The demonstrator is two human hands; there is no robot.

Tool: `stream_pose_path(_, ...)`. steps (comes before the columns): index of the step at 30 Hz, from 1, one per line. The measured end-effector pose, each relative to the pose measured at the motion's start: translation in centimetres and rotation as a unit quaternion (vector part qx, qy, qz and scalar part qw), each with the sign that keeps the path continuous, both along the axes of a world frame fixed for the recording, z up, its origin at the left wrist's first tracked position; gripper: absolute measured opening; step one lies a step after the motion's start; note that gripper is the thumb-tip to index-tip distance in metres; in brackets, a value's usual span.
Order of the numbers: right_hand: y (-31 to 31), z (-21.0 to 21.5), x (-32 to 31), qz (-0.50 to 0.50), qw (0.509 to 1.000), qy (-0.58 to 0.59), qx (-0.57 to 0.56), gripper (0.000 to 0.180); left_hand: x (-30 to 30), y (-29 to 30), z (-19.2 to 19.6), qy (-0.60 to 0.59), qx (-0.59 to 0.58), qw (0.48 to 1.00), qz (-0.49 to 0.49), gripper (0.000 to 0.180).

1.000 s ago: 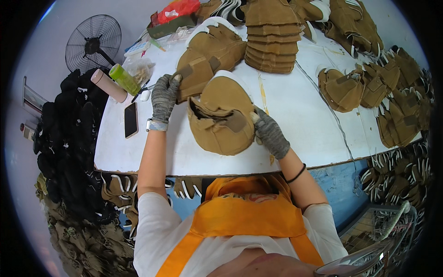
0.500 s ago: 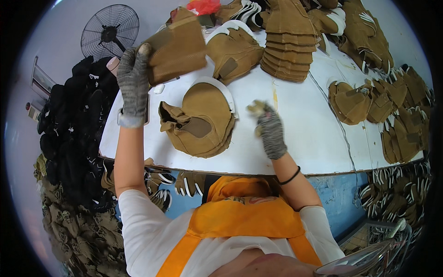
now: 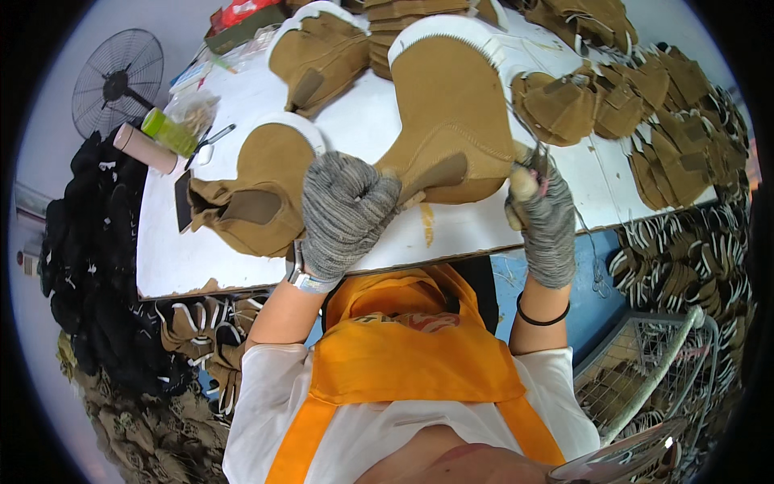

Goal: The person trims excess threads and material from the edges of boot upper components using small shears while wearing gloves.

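A brown boot upper (image 3: pixel 451 97) with a white toothed rim is held up over the front of the table. My left hand (image 3: pixel 351 211), in a grey knit glove, is closed on its lower left edge. At the upper's right edge is my gloved right hand (image 3: pixel 547 222), curled round what look like thread snips (image 3: pixel 540 168); their dark metal tips point up and most of the handle is hidden. Just left of my left hand, another brown upper (image 3: pixel 270 165) lies on the white table (image 3: pixel 165 258).
More uppers (image 3: pixel 322 52) lie at the back, with piles (image 3: pixel 556 105) along the right. A pink bottle (image 3: pixel 145 149), a green bottle (image 3: pixel 169 131) and a dark phone (image 3: pixel 184 202) are at the left. A wire cart (image 3: pixel 637 363) stands by my right; a fan (image 3: pixel 117 85) is beyond the table.
My left hand has come down and rightward from the far left with a brown piece, now seen as the upper before me. The right hand has come to its edge. The view has shifted right.
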State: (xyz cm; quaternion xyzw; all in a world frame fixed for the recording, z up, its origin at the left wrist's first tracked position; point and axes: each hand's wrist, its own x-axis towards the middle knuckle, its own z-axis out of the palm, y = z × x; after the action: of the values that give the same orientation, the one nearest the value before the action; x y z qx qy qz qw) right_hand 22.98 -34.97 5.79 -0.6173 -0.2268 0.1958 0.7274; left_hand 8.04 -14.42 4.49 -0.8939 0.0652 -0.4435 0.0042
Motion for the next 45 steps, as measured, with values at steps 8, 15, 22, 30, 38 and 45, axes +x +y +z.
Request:
stream_pose_path(8,-1.0,-6.0,3.7,0.001,0.947,0.205,0.246,0.031,3.0,-3.9,-7.1,0.082,-0.718,0.66,-0.206,0.077)
stream_pose_path(15,1.9,-6.3,3.9,0.122,0.868,0.298,0.378,0.026,5.9,-1.9,-7.3,0.072,-0.903,0.274,-0.323,0.089)
stream_pose_path(22,2.8,-10.1,4.2,0.026,0.896,0.297,0.328,0.039,7.4,-0.5,-5.8,0.229,-0.822,0.205,-0.48,0.088)
stream_pose_path(30,2.2,-10.7,4.1,0.12,0.883,0.302,0.34,0.046,7.7,-1.2,-6.7,0.238,-0.736,0.473,-0.422,0.088)
stream_pose_path(38,3.3,-11.4,4.1,0.094,0.892,0.336,0.289,0.045,7.5,-0.9,-6.8,0.205,-0.752,0.489,-0.391,0.09)
stream_pose_path(45,3.8,-10.2,4.6,0.06,0.934,0.258,0.24,0.044,7.7,-0.7,-6.4,0.164,-0.802,0.378,-0.432,0.092)
